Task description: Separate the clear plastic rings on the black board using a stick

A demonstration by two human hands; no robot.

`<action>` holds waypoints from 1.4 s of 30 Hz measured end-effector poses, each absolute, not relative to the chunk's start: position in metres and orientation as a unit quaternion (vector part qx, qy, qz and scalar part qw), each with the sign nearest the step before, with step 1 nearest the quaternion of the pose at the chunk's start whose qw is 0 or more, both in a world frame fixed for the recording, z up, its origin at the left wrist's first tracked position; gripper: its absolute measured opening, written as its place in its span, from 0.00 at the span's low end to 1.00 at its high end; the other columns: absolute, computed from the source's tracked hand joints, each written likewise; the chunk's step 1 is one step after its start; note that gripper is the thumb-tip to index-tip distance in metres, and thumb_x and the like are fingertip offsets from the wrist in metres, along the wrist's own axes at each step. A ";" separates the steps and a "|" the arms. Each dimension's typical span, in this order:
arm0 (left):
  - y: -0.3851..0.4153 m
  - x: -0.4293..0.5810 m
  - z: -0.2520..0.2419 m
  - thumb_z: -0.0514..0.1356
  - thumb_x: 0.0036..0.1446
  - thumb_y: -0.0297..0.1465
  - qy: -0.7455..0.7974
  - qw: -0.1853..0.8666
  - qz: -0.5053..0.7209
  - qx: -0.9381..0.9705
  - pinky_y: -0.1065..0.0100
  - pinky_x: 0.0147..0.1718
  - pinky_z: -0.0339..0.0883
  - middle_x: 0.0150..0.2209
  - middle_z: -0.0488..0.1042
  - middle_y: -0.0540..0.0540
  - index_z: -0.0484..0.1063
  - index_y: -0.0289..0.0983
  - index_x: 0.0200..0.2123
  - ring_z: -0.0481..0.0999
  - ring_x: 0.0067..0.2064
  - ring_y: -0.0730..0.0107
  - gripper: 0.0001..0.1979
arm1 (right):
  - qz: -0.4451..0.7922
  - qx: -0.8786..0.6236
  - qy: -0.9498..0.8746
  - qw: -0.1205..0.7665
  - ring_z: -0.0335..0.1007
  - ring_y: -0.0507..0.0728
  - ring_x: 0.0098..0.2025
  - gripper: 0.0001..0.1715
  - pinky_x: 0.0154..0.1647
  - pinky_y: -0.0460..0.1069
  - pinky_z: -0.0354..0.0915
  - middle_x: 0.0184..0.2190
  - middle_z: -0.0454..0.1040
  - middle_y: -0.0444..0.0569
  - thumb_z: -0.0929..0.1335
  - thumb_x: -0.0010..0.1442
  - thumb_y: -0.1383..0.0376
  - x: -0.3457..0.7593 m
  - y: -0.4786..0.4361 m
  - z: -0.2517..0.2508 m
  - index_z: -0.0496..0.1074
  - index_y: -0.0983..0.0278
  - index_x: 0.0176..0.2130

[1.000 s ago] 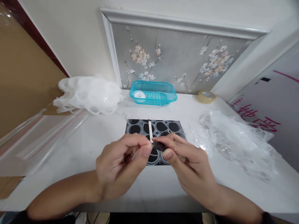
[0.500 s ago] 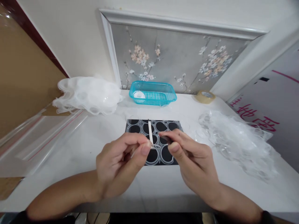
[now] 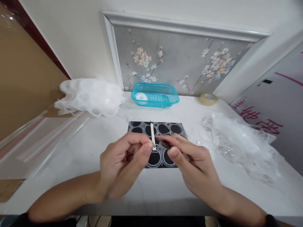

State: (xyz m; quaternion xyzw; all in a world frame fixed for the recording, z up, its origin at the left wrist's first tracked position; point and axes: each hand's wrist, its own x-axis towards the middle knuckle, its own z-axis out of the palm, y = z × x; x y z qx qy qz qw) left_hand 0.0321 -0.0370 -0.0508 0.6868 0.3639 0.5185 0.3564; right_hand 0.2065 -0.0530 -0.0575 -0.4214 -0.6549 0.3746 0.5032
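**Closer Together Than Half a Second Ago**

The person's bare left hand (image 3: 121,168) and bare right hand (image 3: 197,165) face each other in the middle. Half a second ago the gap between their fingertips was bigger. Now the right hand has come a little nearer to the left one, and only a small space is left between them.

The left thumb and pointer finger are pressed together at the tips. If they pinch something, it is too small to see. The right thumb and fingers are pinching a small, thin, dark piece (image 3: 165,143). It looks nearly black and flat, with its free end pointing at the left fingertips but not touching them. Its other end is hidden in the hand.

Behind the fingertips is a shiny black mat with grey rings (image 3: 163,128), on a white table (image 3: 142,192). A narrow white strip (image 3: 152,132) shows over the mat, its near end just beside the left fingertips.

Farther off, a heap of clear, crinkly plastic (image 3: 241,148) is on the right, and a puffy white heap (image 3: 92,96) is on the left. At the back are a blue plastic basket (image 3: 174,98), holding a round white roll (image 3: 141,96), and a yellowish tape roll (image 3: 207,99).
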 end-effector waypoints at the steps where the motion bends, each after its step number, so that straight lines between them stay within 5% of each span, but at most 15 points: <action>1: -0.037 0.032 -0.051 0.56 0.62 0.32 0.364 0.354 0.520 0.686 0.77 0.16 0.55 0.15 0.58 0.56 0.70 0.39 0.34 0.58 0.17 0.79 0.05 | 0.384 -0.420 -0.649 0.505 0.64 0.50 0.30 0.15 0.31 0.46 0.64 0.27 0.69 0.43 0.64 0.65 0.60 0.206 -0.053 -0.058 0.74 0.51 0.49; 8: -0.036 0.032 -0.050 0.56 0.62 0.30 0.362 0.362 0.511 0.691 0.76 0.16 0.52 0.16 0.56 0.56 0.69 0.40 0.33 0.56 0.18 0.79 0.04 | 0.467 -0.411 -0.595 0.509 0.57 0.50 0.26 0.19 0.23 0.45 0.59 0.24 0.64 0.43 0.63 0.63 0.50 0.206 -0.049 -0.060 0.75 0.54 0.46; 15: -0.035 0.036 -0.054 0.56 0.62 0.31 0.345 0.420 0.486 0.684 0.76 0.16 0.48 0.17 0.56 0.56 0.68 0.39 0.32 0.52 0.19 0.80 0.05 | 0.405 -0.370 -0.640 0.537 0.58 0.48 0.24 0.20 0.23 0.44 0.61 0.24 0.63 0.41 0.69 0.58 0.71 0.201 -0.049 -0.063 0.76 0.49 0.46; 20: -0.026 0.033 -0.048 0.57 0.61 0.30 0.346 0.427 0.533 0.643 0.75 0.16 0.47 0.18 0.57 0.56 0.69 0.38 0.31 0.53 0.19 0.80 0.05 | 0.306 -0.324 -0.683 0.579 0.61 0.47 0.24 0.23 0.22 0.44 0.61 0.23 0.62 0.40 0.69 0.56 0.75 0.199 -0.046 -0.067 0.76 0.50 0.46; 23: -0.004 0.014 -0.039 0.58 0.58 0.27 0.319 0.404 0.647 0.563 0.73 0.19 0.53 0.17 0.54 0.56 0.68 0.37 0.28 0.54 0.18 0.80 0.06 | 0.288 -0.364 -0.734 0.496 0.66 0.50 0.28 0.20 0.28 0.46 0.65 0.27 0.68 0.43 0.70 0.58 0.66 0.185 -0.022 -0.080 0.74 0.55 0.50; 26: 0.027 -0.022 -0.041 0.57 0.56 0.27 0.333 0.424 0.696 0.474 0.71 0.21 0.57 0.14 0.48 0.58 0.57 0.37 0.18 0.50 0.16 0.81 0.16 | 0.273 -0.416 -0.805 0.321 0.70 0.56 0.38 0.30 0.39 0.51 0.68 0.38 0.73 0.53 0.67 0.60 0.54 0.147 0.019 -0.110 0.65 0.64 0.58; 31: 0.067 -0.092 -0.086 0.57 0.56 0.26 0.443 0.548 0.645 0.297 0.75 0.20 0.58 0.10 0.47 0.60 0.56 0.36 0.17 0.49 0.13 0.83 0.17 | 0.110 -0.341 -0.927 0.111 0.68 0.60 0.42 0.21 0.44 0.54 0.65 0.40 0.72 0.59 0.60 0.67 0.60 0.063 0.075 -0.166 0.69 0.65 0.54; 42: 0.088 -0.125 -0.123 0.55 0.51 0.23 0.471 0.584 0.626 0.212 0.76 0.20 0.61 0.10 0.54 0.59 0.66 0.34 0.22 0.58 0.14 0.81 0.07 | 0.068 -0.336 -0.933 0.113 0.59 0.63 0.53 0.21 0.51 0.60 0.57 0.51 0.65 0.54 0.60 0.66 0.56 0.019 0.098 -0.169 0.67 0.54 0.56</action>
